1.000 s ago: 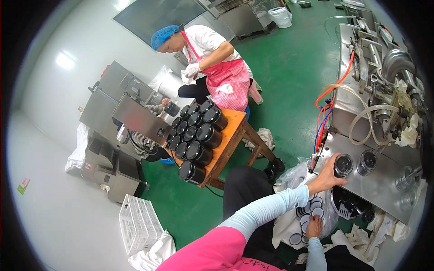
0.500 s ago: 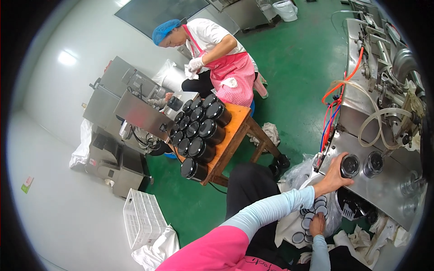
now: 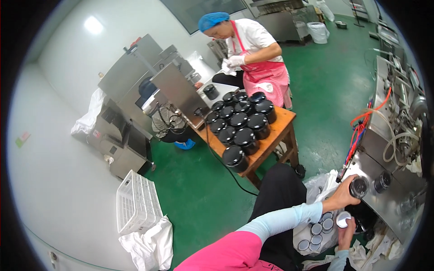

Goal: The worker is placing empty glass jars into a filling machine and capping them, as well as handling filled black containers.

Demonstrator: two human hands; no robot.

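My left hand point(image 3: 340, 196) is wrapped round a dark-filled glass jar point(image 3: 359, 187), held beside the edge of the steel machine top. Just below it, my right hand point(image 3: 346, 235) grips a round jar lid point(image 3: 343, 219) with its white inner side showing. The lid and the jar are apart. Several more lids point(image 3: 316, 229), white inside with dark rims, lie in a plastic-lined heap by my legs. A second dark jar point(image 3: 383, 181) stands on the steel top to the right of my left hand.
A wooden table point(image 3: 281, 128) bears several black-lidded jars point(image 3: 244, 139). Behind it a co-worker point(image 3: 262, 54) in a pink apron sits with gloved hands together. A steel machine with hoses point(image 3: 393, 135) stands at right, a white crate point(image 3: 138, 201) at left. A cable point(image 3: 226, 168) hangs near the table.
The view has swung left, so the scene sits further right and lower. My right hand has lifted a lid off the heap and brought it near the jar. My left hand still holds the jar.
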